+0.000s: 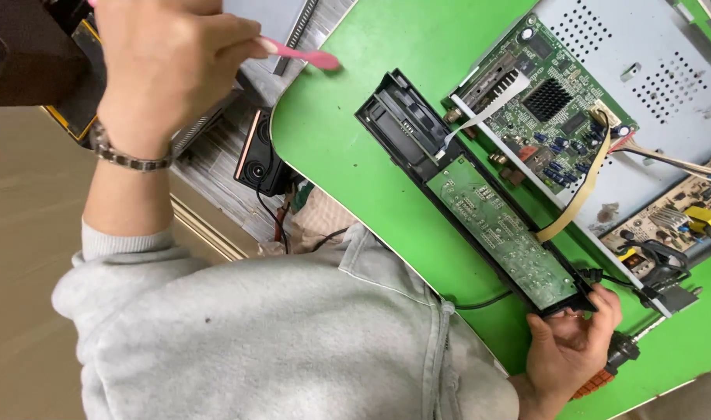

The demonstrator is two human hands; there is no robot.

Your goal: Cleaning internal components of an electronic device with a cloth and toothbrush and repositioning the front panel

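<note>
On green tabletop (347, 155), right hand (569, 342) pinching long black-framed circuit strip (480, 210), left hand (165, 66) gripping slim pink toothbrush (301, 54).

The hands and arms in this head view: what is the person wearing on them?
Both hands are bare, no gloves. One hand has a metal link bracelet at the wrist, above a light grey sweatshirt sleeve pushed back with a ribbed cuff. The other hand shows no rings or band that I can see; its sleeve is hidden.

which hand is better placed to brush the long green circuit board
Left, likely: the left hand grips the pink plastic brush. The right hand is busy gripping the end of the long black plastic housing holding the narrow green circuit board.
</note>
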